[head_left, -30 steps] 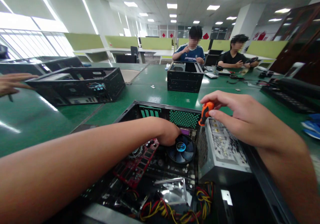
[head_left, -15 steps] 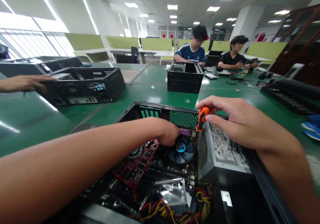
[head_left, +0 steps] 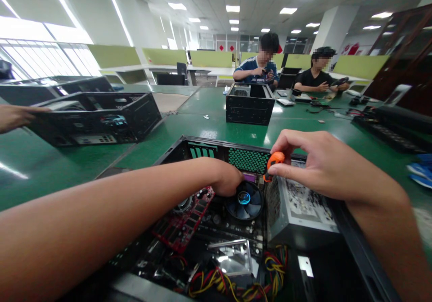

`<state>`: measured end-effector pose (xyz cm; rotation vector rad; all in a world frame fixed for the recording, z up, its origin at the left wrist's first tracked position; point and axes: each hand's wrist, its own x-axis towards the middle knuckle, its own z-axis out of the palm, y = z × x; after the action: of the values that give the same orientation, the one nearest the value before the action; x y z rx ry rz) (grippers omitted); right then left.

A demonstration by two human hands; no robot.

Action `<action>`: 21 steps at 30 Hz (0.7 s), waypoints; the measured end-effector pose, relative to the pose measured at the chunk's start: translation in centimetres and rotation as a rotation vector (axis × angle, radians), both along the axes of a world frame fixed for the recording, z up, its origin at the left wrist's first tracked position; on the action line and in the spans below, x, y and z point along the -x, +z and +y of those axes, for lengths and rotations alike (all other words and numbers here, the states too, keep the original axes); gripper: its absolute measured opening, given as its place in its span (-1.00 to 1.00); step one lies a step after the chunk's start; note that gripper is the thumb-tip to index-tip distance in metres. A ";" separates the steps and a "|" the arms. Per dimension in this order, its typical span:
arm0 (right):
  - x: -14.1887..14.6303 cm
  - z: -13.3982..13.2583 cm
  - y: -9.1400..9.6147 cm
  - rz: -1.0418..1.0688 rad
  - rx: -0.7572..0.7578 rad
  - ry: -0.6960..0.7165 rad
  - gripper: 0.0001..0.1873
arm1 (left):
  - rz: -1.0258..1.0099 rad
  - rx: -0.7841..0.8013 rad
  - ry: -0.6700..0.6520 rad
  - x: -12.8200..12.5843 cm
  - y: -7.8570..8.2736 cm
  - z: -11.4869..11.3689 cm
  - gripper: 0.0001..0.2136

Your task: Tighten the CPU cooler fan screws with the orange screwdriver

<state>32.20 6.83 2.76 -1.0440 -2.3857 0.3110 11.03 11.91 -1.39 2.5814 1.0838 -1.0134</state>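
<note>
My right hand [head_left: 300, 155] grips the orange and black handle of a screwdriver [head_left: 277, 158], above the inner side of the metal power supply [head_left: 305, 203]. The handle tilts; the screwdriver's lower end is hidden. My left hand [head_left: 227, 180] reaches down into the open computer case [head_left: 222, 142], beside the black cooling fan [head_left: 248, 207] with a blue hub. Its fingers point down out of sight, so what they touch does not show. A red circuit board [head_left: 182, 225] lies under my left forearm, partly covered by it.
Bundled coloured cables [head_left: 219, 286] and a shiny metal bracket [head_left: 236, 257] lie at the case's near end. Another case [head_left: 249, 106] stands across the green table [head_left: 189, 131]. At left, another person's hand [head_left: 16, 115] holds a tilted case [head_left: 101, 119]. Two people sit opposite.
My right hand has turned the screwdriver handle and its fingers have shifted around it. My left hand stays put. The case at left has been shifted left and toward me by the other person.
</note>
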 end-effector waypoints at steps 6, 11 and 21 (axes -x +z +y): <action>-0.4 0.1 -0.1 -0.005 -0.029 0.053 -0.87 | -0.018 -0.001 0.035 -0.1 0.1 0.2 -0.52; -0.4 0.5 -0.5 -0.022 -0.056 0.022 -0.71 | 0.007 0.014 0.022 -0.2 0.2 0.2 -0.50; -0.3 -1.6 0.9 0.123 0.055 0.168 -0.87 | -0.019 0.037 0.031 0.1 0.3 -0.1 -0.40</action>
<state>32.54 5.28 3.65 -0.8241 -2.3694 0.4895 10.95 11.77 -1.09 2.5322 1.0858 -0.9901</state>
